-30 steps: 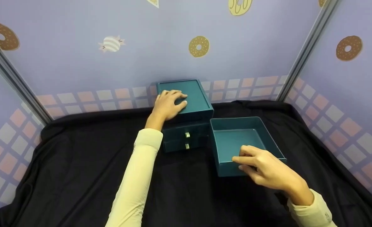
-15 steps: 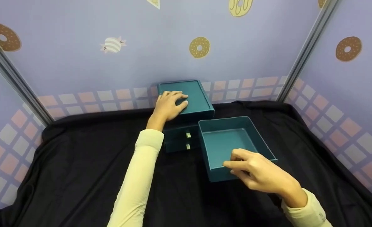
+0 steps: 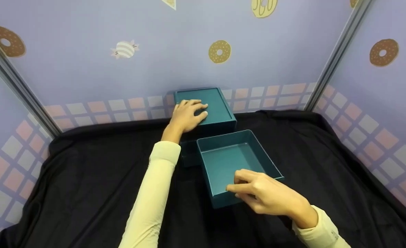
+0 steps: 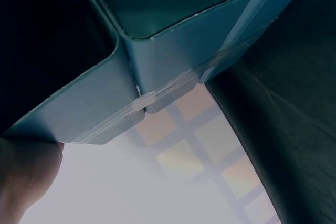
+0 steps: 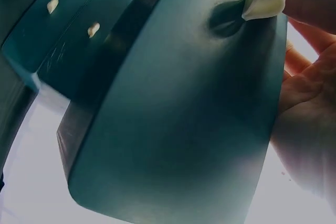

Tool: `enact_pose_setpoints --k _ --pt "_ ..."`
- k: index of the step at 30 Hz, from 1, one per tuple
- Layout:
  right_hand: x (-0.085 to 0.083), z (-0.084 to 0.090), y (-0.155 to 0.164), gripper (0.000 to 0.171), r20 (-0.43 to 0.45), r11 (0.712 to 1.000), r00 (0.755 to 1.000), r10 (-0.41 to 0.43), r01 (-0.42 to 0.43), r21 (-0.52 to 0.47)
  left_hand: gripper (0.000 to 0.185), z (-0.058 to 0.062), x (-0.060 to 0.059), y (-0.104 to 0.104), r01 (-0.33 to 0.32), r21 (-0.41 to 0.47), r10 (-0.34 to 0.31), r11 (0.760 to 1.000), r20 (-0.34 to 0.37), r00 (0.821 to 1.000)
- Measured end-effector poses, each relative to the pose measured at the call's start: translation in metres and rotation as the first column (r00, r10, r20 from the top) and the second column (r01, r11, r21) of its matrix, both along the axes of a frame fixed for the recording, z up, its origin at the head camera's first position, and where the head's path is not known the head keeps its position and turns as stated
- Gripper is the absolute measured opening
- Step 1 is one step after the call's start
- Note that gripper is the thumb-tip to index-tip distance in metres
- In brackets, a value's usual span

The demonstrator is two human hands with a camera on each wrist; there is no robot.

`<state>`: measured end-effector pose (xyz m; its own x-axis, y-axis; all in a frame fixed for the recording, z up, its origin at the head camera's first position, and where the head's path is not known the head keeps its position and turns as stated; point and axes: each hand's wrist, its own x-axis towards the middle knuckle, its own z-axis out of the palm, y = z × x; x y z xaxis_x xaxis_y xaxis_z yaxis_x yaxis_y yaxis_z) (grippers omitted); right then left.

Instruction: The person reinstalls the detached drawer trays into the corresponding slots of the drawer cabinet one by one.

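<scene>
Pinching the near wall of the empty teal drawer (image 3: 235, 162), the right hand (image 3: 266, 196) holds it in front of the small teal cabinet (image 3: 203, 106), while the left hand (image 3: 187, 115) lies flat on the cabinet's top. It looks light, stiff and smooth, best held by that wall or its pale knob (image 5: 265, 1). Since 1 second ago the drawer has slid leftward, now hiding the 2 lower drawer fronts in the head view.

Teal drawer (image 3: 223, 165), black cloth (image 3: 86, 179), doughnut-print lilac wall (image 3: 155, 41).

A black cloth (image 3: 86, 179) covered the tabletop. Lilac walls (image 3: 155, 31) printed with doughnuts (image 3: 219, 51), a striped sweet (image 3: 125, 50) and pastel checks closed it in, with grey metal posts (image 3: 337, 55) at the far corners.
</scene>
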<state>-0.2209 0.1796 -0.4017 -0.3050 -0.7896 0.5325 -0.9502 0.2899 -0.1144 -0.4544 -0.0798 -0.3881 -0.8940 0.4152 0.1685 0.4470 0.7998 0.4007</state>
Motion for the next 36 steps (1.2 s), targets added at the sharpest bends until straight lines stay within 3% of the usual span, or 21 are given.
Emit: enact_pose_setpoints --k 7,12,28,36 --pt "-0.002 0.000 -0.007 0.036 -0.003 1.000 1.000 0.012 -0.012 0.010 0.054 0.002 0.000 -0.001 0.051 -0.063 -0.048 0.997 0.060 0.997" --pt "-0.006 0.004 -0.012 0.036 -0.004 1.000 1.000 0.016 -0.016 -0.004 0.055 0.007 -0.001 -0.003 0.072 -0.066 -0.068 0.995 0.059 0.996" --pt "-0.018 0.005 -0.032 0.034 -0.007 0.999 0.999 0.035 -0.035 -0.006 0.055 0.001 0.002 -0.003 0.048 -0.060 -0.047 0.997 0.020 0.999" --pt "-0.023 0.003 -0.033 0.034 0.073 1.000 0.997 0.010 -0.010 -0.004 0.054 0.000 0.001 -0.004 0.042 -0.048 -0.041 0.998 0.012 0.999"
